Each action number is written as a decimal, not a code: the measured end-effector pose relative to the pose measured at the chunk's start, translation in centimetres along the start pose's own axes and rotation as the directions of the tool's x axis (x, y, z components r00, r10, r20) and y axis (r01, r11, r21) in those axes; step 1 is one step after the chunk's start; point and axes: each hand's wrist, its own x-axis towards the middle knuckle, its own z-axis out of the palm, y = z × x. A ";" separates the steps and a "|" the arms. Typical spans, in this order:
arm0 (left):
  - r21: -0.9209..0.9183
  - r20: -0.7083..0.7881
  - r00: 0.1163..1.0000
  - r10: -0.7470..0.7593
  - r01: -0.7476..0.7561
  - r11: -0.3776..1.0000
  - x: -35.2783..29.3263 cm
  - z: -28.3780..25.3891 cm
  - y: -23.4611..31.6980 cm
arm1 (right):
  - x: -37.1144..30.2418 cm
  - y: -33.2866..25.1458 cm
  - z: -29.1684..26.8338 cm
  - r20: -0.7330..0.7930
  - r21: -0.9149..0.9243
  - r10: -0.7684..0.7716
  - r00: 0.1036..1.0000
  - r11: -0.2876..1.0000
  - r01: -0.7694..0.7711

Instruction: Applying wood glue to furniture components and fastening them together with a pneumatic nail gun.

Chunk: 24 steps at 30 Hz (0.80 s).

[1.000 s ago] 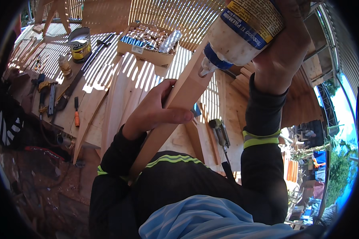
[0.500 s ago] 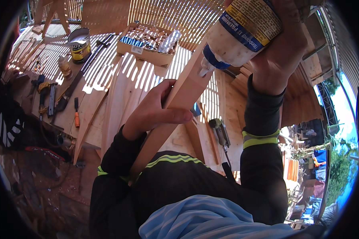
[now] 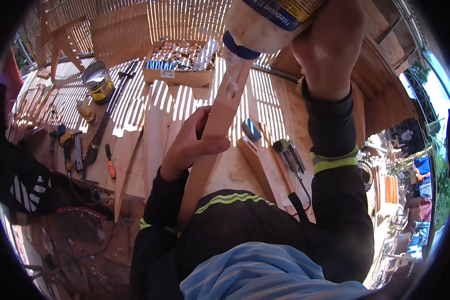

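My left hand (image 3: 187, 147) is closed around a long, squared length of wood (image 3: 222, 115), which slants from against my body up and away from me. High in the view, my right hand (image 3: 330, 50) grips a large wood glue bottle (image 3: 260, 27), tipped nozzle-down over the far end of the wood. Its blue cap and nozzle hang close to that end; whether they touch is unclear. A whitish smear of glue (image 3: 231, 89) lies on the upper face of the wood, just below the nozzle. My right fingers are partly cut off by the picture's top edge.
Behind stands a cardboard box (image 3: 182, 77) of small wood pieces. To the left are an open can (image 3: 99, 82), a small bottle (image 3: 86, 112), an orange-handled chisel (image 3: 110, 162) and yellow-black tools. A green power tool (image 3: 290, 156) lies right. A dark-clothed person (image 3: 27, 185) is at far left.
The glue bottle has shifted up and left toward the wood's far end. Glue now shows on the wood's face where the nozzle was. My left hand keeps its grip while the whole view shifts.
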 end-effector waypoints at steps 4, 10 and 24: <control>0.020 0.028 0.999 -0.045 0.045 0.999 0.1 -0.1 -1.3 | -3.5 0.5 -7.1 -0.368 0.159 0.066 0.928 0.987 -0.007; -0.219 -0.148 0.989 0.013 -0.045 0.975 -2.6 1.9 -5.0 | -24.6 5.4 -25.2 -0.705 0.114 0.304 0.641 0.941 -0.320; 0.035 -0.297 0.952 0.074 -0.067 0.997 -6.3 8.1 -6.6 | -52.8 19.2 -42.5 -0.766 0.375 0.634 0.109 0.578 -0.725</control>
